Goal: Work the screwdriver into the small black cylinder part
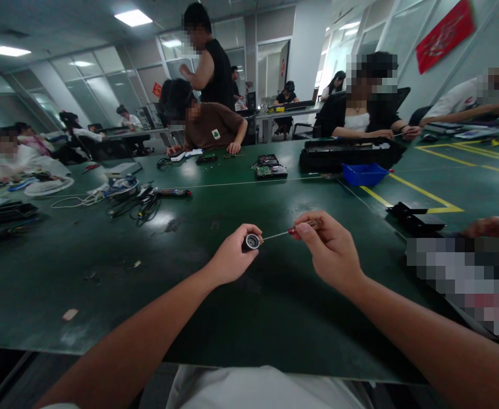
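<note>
In the middle of the view my left hand [235, 255] is closed around a small dark cylindrical part [252, 242], whose round silver-rimmed end faces me. Most of that part is hidden by my fingers. To the right, my right hand [332, 247] grips a screwdriver [280, 234] by its reddish, see-through handle. The thin metal shaft points left, its tip at the side of the cylindrical part by my left fingertips. Whether the tip touches the part I cannot tell. Both hands are above the green table [181, 307].
Cables [142, 201] and a dark rod-shaped tool [175, 193] lie at the left. Circuit boards [270, 169] sit farther back. A blue bin [364, 174] stands by a long black housing [352, 153]. Black brackets [415, 216] and another person's hand [494, 227] are at the right.
</note>
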{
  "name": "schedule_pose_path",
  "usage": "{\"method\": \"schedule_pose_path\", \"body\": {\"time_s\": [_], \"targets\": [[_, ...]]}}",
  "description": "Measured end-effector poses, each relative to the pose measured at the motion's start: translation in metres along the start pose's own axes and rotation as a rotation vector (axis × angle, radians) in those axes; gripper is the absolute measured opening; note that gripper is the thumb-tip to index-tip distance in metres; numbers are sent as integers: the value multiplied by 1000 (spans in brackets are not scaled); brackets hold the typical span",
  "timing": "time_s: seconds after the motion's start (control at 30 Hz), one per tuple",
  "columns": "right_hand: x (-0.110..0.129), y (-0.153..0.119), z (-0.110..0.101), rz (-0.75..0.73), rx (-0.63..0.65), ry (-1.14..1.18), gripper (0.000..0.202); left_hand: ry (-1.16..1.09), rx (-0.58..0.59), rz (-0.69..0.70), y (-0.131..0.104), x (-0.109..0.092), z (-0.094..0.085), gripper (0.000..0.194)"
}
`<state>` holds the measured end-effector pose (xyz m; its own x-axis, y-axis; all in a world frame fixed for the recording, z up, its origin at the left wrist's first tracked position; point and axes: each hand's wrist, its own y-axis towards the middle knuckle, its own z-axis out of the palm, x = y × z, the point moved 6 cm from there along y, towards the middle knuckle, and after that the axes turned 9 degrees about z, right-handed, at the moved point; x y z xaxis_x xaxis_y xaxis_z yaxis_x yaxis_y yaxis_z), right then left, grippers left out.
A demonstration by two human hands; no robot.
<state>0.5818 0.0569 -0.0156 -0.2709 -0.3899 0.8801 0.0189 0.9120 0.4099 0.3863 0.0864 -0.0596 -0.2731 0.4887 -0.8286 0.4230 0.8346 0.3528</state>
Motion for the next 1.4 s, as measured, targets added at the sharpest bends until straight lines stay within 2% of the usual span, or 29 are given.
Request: {"method": "schedule_pose_path", "body": {"time_s": [0.13,0.4,0.47,0.6,0.83,0.97,1.17,1.3,1.4], "targets": [[-1,1,6,-23,59,-78,16,-46,32,-32,1,6,3,34],[-4,1,8,-10,85,-163,18,-32,-25,-4,1,8,-1,43],[-4,2,6,-2,57,-220,21,-13,-38,-12,1,7,-3,47],[-2,5,2,26,-10,-329,27,73,-38,-5,1,3,-6,37],[2,5,10,-28,131,-284,17,174,-34,89,2,-1,-10,40],[-5,6,9,55,121,-346,31,190,-13,93,2,-2,-6,38],[-1,4,11,-5,173,-318,29,208,-12,58,2,3,-6,43],[-2,4,9,59,162,-327,31,212,-17,62,2,3,-7,44],[-5,5,7,74,125,-247,29,210,-2,64,2,0,-5,43]]}}
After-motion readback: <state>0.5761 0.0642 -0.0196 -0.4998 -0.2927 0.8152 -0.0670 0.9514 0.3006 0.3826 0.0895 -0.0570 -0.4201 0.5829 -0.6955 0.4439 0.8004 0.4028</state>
